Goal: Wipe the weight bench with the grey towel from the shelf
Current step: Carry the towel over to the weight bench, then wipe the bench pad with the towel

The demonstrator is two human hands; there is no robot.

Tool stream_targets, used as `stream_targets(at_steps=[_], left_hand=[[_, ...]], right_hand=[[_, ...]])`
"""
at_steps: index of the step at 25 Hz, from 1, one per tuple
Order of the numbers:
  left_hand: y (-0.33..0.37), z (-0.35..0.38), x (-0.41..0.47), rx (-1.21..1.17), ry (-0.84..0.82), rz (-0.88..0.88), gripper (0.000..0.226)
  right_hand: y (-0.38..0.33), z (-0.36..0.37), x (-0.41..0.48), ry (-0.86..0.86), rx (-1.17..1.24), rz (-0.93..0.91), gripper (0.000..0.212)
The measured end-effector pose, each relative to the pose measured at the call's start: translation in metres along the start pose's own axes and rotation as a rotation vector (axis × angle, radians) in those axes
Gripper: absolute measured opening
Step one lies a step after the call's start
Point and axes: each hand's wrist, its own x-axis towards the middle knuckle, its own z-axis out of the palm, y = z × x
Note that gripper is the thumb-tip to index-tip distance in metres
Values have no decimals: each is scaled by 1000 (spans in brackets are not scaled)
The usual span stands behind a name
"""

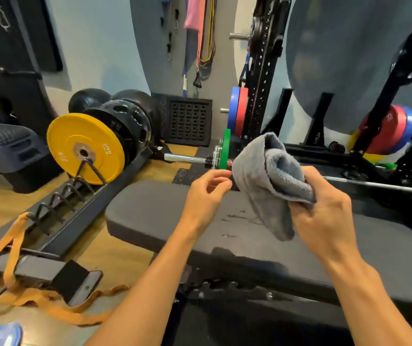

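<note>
The grey towel (264,181) hangs bunched above the dark grey weight bench (150,216), which runs across the middle of the view. My right hand (324,216) grips the towel's right side in a closed fist. My left hand (208,193) hovers just left of the towel, thumb and forefinger pinched at its edge; I cannot tell whether they touch the cloth. A few wet streaks show on the bench pad under the towel.
A yellow 15 kg plate (85,148) stands in a floor rack at the left with black plates behind. A loaded barbell (187,158) lies past the bench. A black power rack (259,91) rises behind. An orange strap (12,248) trails on the wooden floor.
</note>
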Motion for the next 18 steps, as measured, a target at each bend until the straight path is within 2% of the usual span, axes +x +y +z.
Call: stream_targets(at_steps=[1,3,4,5,6,7,10,13,18], left_hand=[[-27,-10,3,61,15,-23,18],[-66,-34,13,207,55,-86,19],[-83,-48,20,315,62,-123,21],[-99,-63,31,453,48,-167,24],[-113,-78,39,601,12,-218,29],[-125,-90,44,733,-39,-262,33],[-154,-106,55,953,-180,-232,39],[-163,-98,56,1004,-234,-127,44],[-174,-100,57,1034,-205,-63,42]], right_hand=[[12,12,-13,27,-108,4,24],[27,29,-31,58,-394,15,31],[36,40,-39,27,-521,11,32],[41,53,-46,-38,-619,24,44],[46,69,-57,-164,-654,62,61],[49,83,-69,-300,-668,116,68],[62,126,-73,-530,-785,270,73],[72,159,-60,-577,-849,302,85],[86,163,-37,-695,-763,380,101]])
